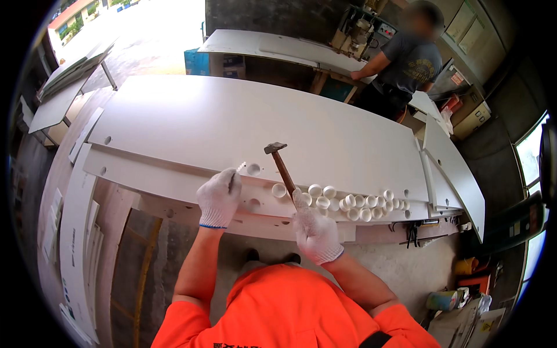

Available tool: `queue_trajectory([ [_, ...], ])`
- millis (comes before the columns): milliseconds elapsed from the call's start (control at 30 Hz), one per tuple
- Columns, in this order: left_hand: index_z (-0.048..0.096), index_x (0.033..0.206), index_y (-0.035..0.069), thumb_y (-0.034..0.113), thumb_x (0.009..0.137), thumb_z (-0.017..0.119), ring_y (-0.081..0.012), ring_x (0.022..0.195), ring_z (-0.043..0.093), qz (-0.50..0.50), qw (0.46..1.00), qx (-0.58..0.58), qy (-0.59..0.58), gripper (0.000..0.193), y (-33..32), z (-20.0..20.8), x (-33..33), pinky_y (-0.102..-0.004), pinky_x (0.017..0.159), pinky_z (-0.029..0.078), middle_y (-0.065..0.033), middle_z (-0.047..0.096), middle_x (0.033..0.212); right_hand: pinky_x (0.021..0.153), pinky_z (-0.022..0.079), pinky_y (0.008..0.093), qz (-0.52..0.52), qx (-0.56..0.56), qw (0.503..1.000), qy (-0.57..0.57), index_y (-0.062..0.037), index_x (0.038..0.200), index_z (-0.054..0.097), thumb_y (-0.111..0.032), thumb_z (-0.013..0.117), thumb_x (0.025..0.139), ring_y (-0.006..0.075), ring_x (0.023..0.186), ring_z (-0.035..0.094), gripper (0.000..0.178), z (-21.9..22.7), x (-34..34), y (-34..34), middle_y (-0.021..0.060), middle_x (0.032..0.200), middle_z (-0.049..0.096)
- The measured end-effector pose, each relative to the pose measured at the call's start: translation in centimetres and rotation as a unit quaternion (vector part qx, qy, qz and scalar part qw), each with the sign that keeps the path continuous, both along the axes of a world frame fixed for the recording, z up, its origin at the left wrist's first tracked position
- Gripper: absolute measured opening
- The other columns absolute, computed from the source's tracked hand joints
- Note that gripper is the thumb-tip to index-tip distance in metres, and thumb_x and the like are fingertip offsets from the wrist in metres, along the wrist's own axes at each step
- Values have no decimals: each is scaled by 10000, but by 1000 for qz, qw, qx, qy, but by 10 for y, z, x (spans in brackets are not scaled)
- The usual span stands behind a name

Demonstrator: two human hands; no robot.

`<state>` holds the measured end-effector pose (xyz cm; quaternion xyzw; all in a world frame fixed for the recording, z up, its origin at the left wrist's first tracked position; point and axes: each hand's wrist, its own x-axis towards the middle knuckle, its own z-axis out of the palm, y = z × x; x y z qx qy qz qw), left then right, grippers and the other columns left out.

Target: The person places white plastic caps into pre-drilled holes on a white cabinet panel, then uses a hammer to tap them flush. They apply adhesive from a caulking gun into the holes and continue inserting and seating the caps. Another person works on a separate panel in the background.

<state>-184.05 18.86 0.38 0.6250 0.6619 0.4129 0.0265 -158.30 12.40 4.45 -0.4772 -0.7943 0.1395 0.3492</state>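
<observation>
Loosely curled, the left hand (pixel 219 198) pinches a white piece (pixel 241 166) — the right hand (pixel 317 236) clasps a hammer (pixel 282 170).

Hammer head (pixel 275 148): metal; handle (pixel 282 172): wood. Panel (pixel 249 119): smooth, glossy. Gloves (pixel 218 198): matt knitted cloth. Cups (pixel 315 190): plastic-looking.

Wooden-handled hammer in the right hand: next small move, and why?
Probably set the small white ribbed piece on the large white panel: the white-gloved left hand seems to pinch it there, while the hammer is held apart from it.
</observation>
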Motion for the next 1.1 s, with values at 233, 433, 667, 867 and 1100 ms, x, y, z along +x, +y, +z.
queue_trajectory([
  [233,772,937,111,276,1010,705,-355,741,733,8,1000,7,27,193,4,-8,-1,-484,670,568,-120,747,812,673,589,440,12,-96,994,-59,-200,1696,461,-106,666,1037,359,711,722,696,5,4,8,193,852,726],
  [433,768,931,111,288,1015,696,-357,761,736,4,998,-20,51,209,6,-3,-1,-502,690,567,-126,743,809,721,602,419,25,-97,995,-12,-190,1679,488,-115,658,1052,364,734,730,654,6,-20,12,198,883,738],
  [667,764,943,109,291,1014,679,-369,805,745,-7,998,-50,46,213,8,-3,-5,-518,723,572,-135,754,839,768,602,418,31,-133,990,-29,-177,1693,463,-110,642,1058,372,798,750,664,-1,-26,15,203,944,747],
  [867,773,925,117,293,1016,694,-368,770,741,-7,999,-30,10,214,8,-1,-4,-508,690,567,-137,742,805,715,595,507,35,-112,993,-14,-184,1674,474,-136,647,1044,414,782,732,655,-13,-28,16,194,886,735],
  [1100,806,1023,55,229,1011,724,-338,719,737,2,981,-43,-186,193,4,3,-15,-429,685,568,-173,751,817,676,593,479,14,-132,982,-134,-140,1624,552,-127,666,1033,375,764,739,602,-4,-41,13,186,899,758],
])
